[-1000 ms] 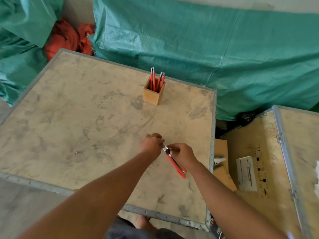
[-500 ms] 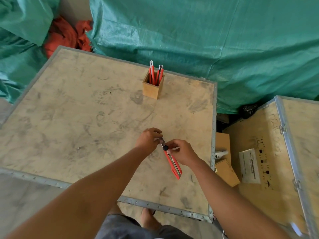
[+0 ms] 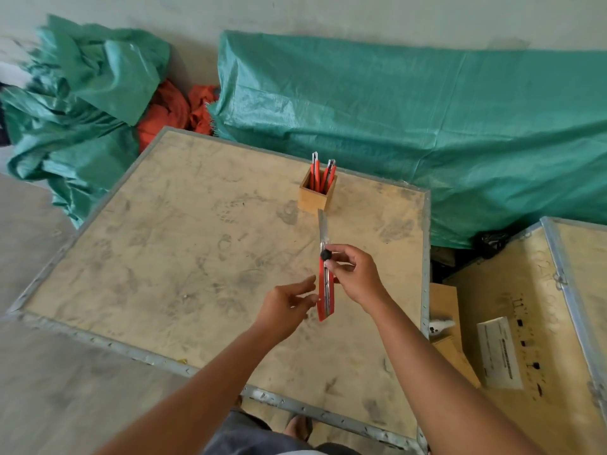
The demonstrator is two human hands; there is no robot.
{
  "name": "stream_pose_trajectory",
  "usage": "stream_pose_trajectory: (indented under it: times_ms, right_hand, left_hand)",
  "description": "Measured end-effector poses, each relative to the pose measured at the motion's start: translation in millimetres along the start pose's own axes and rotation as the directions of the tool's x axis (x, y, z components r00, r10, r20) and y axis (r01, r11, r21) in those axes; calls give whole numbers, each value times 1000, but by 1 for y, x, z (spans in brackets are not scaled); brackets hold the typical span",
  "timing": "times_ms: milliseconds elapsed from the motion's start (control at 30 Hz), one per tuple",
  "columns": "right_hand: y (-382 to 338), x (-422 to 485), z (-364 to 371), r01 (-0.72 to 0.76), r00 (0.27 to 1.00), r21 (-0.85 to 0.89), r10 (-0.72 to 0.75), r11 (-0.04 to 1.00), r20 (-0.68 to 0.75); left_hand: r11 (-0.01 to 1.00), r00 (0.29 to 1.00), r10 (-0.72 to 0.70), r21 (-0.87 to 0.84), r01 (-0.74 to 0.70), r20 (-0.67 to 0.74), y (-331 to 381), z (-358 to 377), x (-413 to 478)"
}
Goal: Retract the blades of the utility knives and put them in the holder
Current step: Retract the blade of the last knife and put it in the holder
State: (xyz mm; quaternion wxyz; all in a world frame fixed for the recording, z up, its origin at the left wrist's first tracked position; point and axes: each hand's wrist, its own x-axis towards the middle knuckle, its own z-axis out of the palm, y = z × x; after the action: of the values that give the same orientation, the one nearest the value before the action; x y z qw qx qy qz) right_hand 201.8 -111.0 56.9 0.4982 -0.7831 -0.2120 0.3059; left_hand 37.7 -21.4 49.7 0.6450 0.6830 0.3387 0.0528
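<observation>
My right hand (image 3: 356, 275) holds a red utility knife (image 3: 326, 297) above the wooden table (image 3: 184, 257), thumb and fingers by its black knob. The knife points away from me and its silver blade (image 3: 323, 228) sticks out long toward the holder. Just left of the knife's lower end, my left hand (image 3: 285, 307) has its fingers spread and holds nothing. A small wooden box holder (image 3: 313, 200) stands at the table's far side with several red knives (image 3: 323, 175) upright in it.
Green tarpaulin (image 3: 427, 126) lies bunched behind the table, with orange cloth (image 3: 177, 110) between its heaps. A wooden crate (image 3: 525, 323) with a metal edge and a white label stands to the right. A small cardboard box (image 3: 445, 310) sits in the gap.
My left hand has let go of the knife's tip and dropped back beside its lower end. The right hand has lifted the knife and turned it toward the holder; the long blade now shows.
</observation>
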Motion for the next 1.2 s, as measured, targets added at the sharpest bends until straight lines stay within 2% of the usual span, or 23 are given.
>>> stream_pose_trajectory:
  times_ms: [100, 233, 333, 467, 633, 767, 900, 1067, 1200]
  right_hand:
    - [-13, 3, 4, 29, 997, 33, -27, 999, -70]
    - [-27, 0, 3, 48, 997, 78, -43, 996, -62]
    - [-39, -4, 0, 54, 999, 105, -54, 993, -3]
    - [-51, -16, -2, 68, 987, 34, -72, 997, 141]
    - [-60, -28, -3, 133, 963, -85, -108, 987, 247]
    - [-62, -34, 2, 196, 956, -156, -153, 968, 250]
    - [-64, -41, 6, 263, 945, -161, -220, 951, 244]
    - [-67, -51, 14, 264, 963, -176, -248, 948, 108]
    - [-72, -54, 8, 284, 946, -130, -256, 950, 197]
  left_hand:
    - [988, 997, -48, -142, 55, 54, 8, 0, -11]
    - [973, 999, -48, -227, 49, 7, 16, -7, -14]
    - [962, 999, -40, -271, 37, -5, 21, -15, -15]
    - [946, 1000, -16, -324, 7, -26, 27, -25, -14]
    - [935, 999, 46, -351, -53, -29, 37, -36, -20]
    - [937, 998, 69, -342, -68, -9, 41, -45, -25]
    - [934, 997, 83, -348, -80, -5, 46, -51, -33]
    - [933, 996, 87, -351, -84, -6, 51, -54, -39]
    - [934, 996, 85, -346, -83, -10, 56, -55, -40]
